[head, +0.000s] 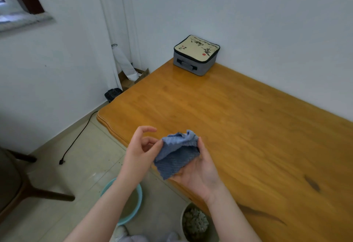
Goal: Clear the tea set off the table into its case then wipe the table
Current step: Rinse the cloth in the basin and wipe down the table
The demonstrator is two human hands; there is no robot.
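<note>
Cupping the blue cloth (176, 154) from below, the right hand (200, 167) curls its thumb over the top edge, while the left hand (141, 146) pinches the cloth's left corner. It looks soft, light and limp, best bunched in the palm. Past the hands spreads the glossy wooden counter (248, 127), the closed case (196, 55) far ahead by the wall (248, 22); a basin (138, 201) sits below the left wrist.

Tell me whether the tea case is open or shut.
Shut: the case has its printed lid lying flat on the grey body, no gap showing.
</note>
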